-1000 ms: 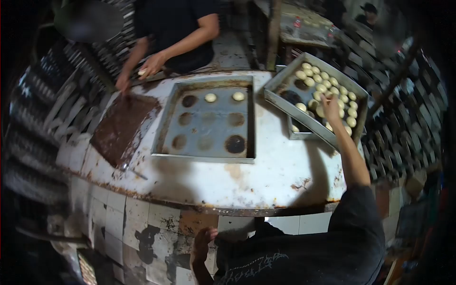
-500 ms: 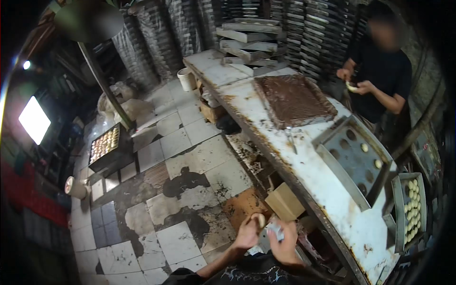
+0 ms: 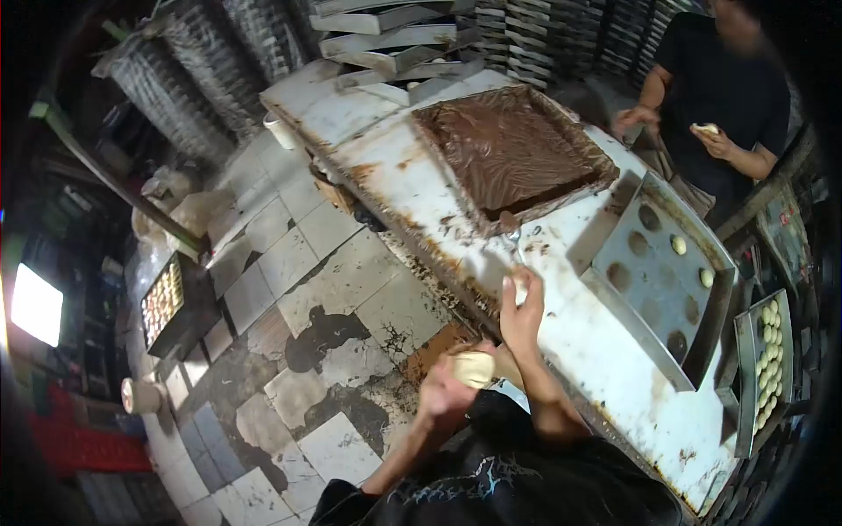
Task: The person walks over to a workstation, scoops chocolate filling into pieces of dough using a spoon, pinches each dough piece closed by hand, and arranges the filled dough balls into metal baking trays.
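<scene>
My left hand [image 3: 445, 390] holds a flattened round of pale dough [image 3: 474, 369] over the table's near edge, its fingers curled under and around it. My right hand [image 3: 524, 311] reaches over the table, its fingers closed at the handle end of a metal spoon [image 3: 517, 238]. The spoon's tip is at the near corner of a large tray of brown, chocolate-like paste [image 3: 517, 149]. The fingers hide part of the handle.
On the white table [image 3: 605, 351], a metal baking tray [image 3: 640, 351] holds a few dough balls. Another tray of dough balls [image 3: 767, 377] lies right. Stacked trays [image 3: 395, 39] stand behind. Across the table, a co-worker [image 3: 724, 96] holds dough. A box of small pieces [image 3: 167, 302] stands on the floor.
My right hand has moved from beside my left hand up to the spoon on the table. The dough in my left hand now faces up as a flat round. The view has shifted.
</scene>
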### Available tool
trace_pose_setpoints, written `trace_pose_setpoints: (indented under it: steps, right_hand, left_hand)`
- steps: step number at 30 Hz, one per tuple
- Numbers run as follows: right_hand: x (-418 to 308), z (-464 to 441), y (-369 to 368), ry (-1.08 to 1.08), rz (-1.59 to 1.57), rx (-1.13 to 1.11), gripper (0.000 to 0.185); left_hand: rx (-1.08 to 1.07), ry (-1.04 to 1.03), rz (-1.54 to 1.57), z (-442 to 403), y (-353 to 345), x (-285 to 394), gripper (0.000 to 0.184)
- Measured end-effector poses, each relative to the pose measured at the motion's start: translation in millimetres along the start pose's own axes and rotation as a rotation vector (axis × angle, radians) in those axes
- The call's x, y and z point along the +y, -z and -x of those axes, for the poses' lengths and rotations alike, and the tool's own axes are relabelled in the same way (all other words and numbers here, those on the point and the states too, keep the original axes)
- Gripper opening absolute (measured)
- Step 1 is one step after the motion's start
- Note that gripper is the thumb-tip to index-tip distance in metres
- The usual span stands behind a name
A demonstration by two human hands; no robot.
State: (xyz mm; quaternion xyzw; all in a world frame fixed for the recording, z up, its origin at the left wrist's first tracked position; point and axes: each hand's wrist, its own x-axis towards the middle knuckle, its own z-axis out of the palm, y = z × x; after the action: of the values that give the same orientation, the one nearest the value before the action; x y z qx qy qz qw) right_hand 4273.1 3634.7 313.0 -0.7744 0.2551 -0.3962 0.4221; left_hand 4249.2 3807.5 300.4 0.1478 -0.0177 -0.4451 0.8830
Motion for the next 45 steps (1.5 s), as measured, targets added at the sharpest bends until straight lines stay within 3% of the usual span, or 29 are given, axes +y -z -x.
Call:
trace_pose_setpoints:
  steps: [1, 3, 4, 5, 6, 9, 10, 11, 13, 14, 15, 16, 18, 20, 21, 23, 25, 27, 28, 30, 32, 33, 35, 36, 37, 39, 41, 43, 45]
  right_hand:
    - [11.1, -24.8, -6.0, 0.272, 0.311, 0.169, 0.033]
    - [42.0, -56.2, -26.0, 0.337, 0.383, 0.219, 0.037]
    - [50.0, -63.2, -33.1, 0.192, 0.301, 0.124, 0.033]
    - [56.3, -69.4, -38.7, 0.049, 0.219, 0.027, 0.030]
    - [48.3, -71.4, -37.4, 0.116, 0.293, 0.043, 0.021]
    - [-0.6, -75.8, -34.9, 0.179, 0.188, -0.068, 0.016]
    - [-13.2, -91.1, -41.2, 0.222, 0.188, -0.112, 0.016]
    - [-20.5, -112.2, -51.2, 0.262, 0.189, -0.151, 0.017]
    - [-15.1, -168.1, -69.5, 0.219, 0.270, -0.286, 0.028]
    - [-11.2, -194.4, -82.4, 0.069, 0.440, -0.402, 0.020]
    - [-8.0, -222.3, -92.6, 0.051, 0.709, -0.544, 0.023]
    - [12.3, -246.5, -109.1, 0.093, 0.793, -0.562, 0.024]
    - [42.1, -263.7, -134.8, 0.111, 0.905, -0.606, 0.026]
    - [51.5, -267.4, -152.1, 0.087, 1.070, -0.735, 0.037]
    - [65.2, -254.3, -143.8, 0.196, 0.954, -0.728, 0.037]
    - [66.7, -250.3, -135.5, 0.290, 0.783, -0.565, 0.038]
    - [42.6, -275.4, -138.3, -0.066, 1.091, -0.742, 0.037]
    - [49.8, -282.1, -148.8, 0.030, 1.100, -0.761, 0.036]
    - [52.6, -277.6, -147.0, 0.025, 1.106, -0.767, 0.036]
    - [53.8, -257.5, -130.7, 0.138, 0.944, -0.740, 0.027]
    - [41.1, -251.3, -105.4, 0.025, 0.711, -0.719, 0.021]
    - [28.7, -250.6, -93.7, -0.078, 0.473, -0.683, 0.017]
    - [-23.0, -262.9, -76.0, -0.542, 0.133, -0.635, 0.014]
    - [-43.6, -258.2, -71.9, -0.550, 0.114, -0.576, 0.012]
    - [-56.4, -245.9, -72.1, -0.459, 0.098, -0.538, 0.017]
    - [-46.1, -214.4, -79.2, -0.083, 0.094, -0.412, 0.030]
    - [-33.8, -196.7, -89.2, 0.224, 0.118, -0.304, 0.047]
    - [-27.9, -172.5, -65.7, 0.138, 0.178, -0.297, 0.031]
    - [-2.5, -143.3, -34.7, 0.069, 0.171, -0.310, 0.033]
  left_hand:
    - [0.084, 0.032, 0.021, -10.7, -10.6, 15.2, 0.044]
    - [0.203, 0.057, -0.061, -35.2, -0.9, 32.3, 0.038]
    - [0.166, 0.057, -0.717, -46.2, 9.2, 40.0, 0.035]
    - [0.133, 0.062, -1.042, -58.2, 18.0, 43.3, 0.034]
    - [0.104, 0.059, -1.367, -72.1, 13.6, 49.3, 0.033]
    - [0.389, -0.017, -0.656, -128.9, -9.4, 53.8, 0.027]
    - [0.322, -0.023, -0.935, -146.0, -9.3, 52.2, 0.028]
    - [0.135, 0.054, -0.972, -157.9, -11.4, 54.1, 0.033]
    - [0.177, 0.213, -0.834, -178.7, -23.0, 69.7, 0.038]
    - [0.128, 0.262, -0.874, -189.3, -29.0, 96.8, 0.038]
    - [0.172, 0.387, -0.603, -200.9, -40.8, 128.8, 0.041]
    - [0.156, 0.414, -0.597, -211.3, -29.8, 150.2, 0.041]
    - [0.144, 0.401, -0.074, -224.6, -6.4, 182.1, 0.045]
    - [0.161, 0.393, -0.064, -246.2, -11.3, 224.1, 0.044]
    - [0.219, 0.398, -0.015, -256.3, -16.2, 240.0, 0.044]
    - [0.277, 0.379, -0.211, -278.5, -19.9, 258.3, 0.044]
    - [0.458, 0.477, -0.267, -294.0, -17.9, 270.5, 0.043]
    - [0.049, 0.345, -1.033, -299.2, 0.2, 273.7, 0.042]
    - [0.059, 0.359, -1.134, -301.0, -3.0, 277.4, 0.042]
    - [0.075, 0.377, -1.229, -314.1, -10.1, 282.8, 0.042]
    - [0.180, 0.405, -0.055, -321.1, -3.9, 281.7, 0.044]
    - [0.176, 0.417, -0.056, -323.1, -6.8, 278.4, 0.044]
    - [0.151, 0.407, -0.129, -324.6, -15.4, 268.2, 0.046]
    - [0.060, 0.382, -0.286, -319.8, -16.3, 258.0, 0.048]
    - [0.051, 0.378, -0.296, -319.9, -23.8, 246.1, 0.048]
    - [-0.116, 0.433, 0.281, -325.7, -38.5, 225.2, 0.051]
    - [-0.119, 0.397, 0.181, -323.5, -56.4, 225.0, 0.054]
    - [-0.197, 0.311, 0.067, -306.5, -69.9, 226.3, 0.061]
    - [-0.207, 0.225, 0.046, -280.9, -61.8, 216.1, 0.065]
